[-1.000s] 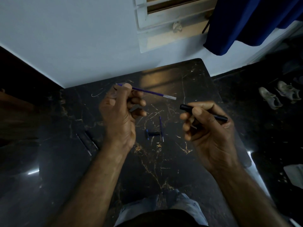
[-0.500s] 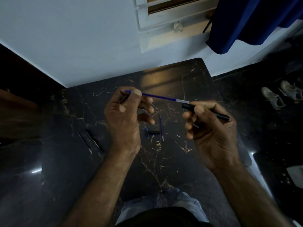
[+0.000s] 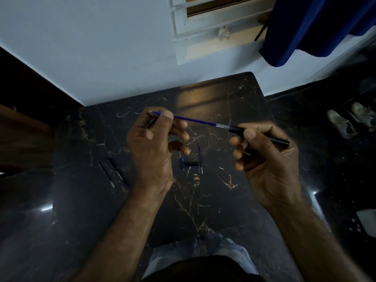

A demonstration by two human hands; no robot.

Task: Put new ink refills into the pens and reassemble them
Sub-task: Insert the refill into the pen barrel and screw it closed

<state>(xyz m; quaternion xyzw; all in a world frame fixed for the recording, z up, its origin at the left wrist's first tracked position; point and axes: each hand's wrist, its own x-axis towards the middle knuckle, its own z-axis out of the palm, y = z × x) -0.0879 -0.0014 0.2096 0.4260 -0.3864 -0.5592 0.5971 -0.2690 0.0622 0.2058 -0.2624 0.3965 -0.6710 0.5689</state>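
Left hand (image 3: 150,147) pinches refill (image 3: 195,120) at its left end, right hand (image 3: 266,159) grips barrel (image 3: 236,130) — refill light, likely bendy; better held nearer barrel.

A person at work in dim light, seen from above. The left forearm (image 3: 122,231) and right forearm (image 3: 309,233) are bare along all their visible length, with no sleeve in view. The left hand (image 3: 150,147) shows ridged tendons across its back, creased knuckles and a broad thumbnail cut short. The right hand (image 3: 266,159) shows deep folds at the base of the thumb and an equally short thumbnail. At the lower edge are faded light-blue jeans (image 3: 168,257), creased over the knees, and above them in frame order the dark hem of a black shirt (image 3: 203,270).
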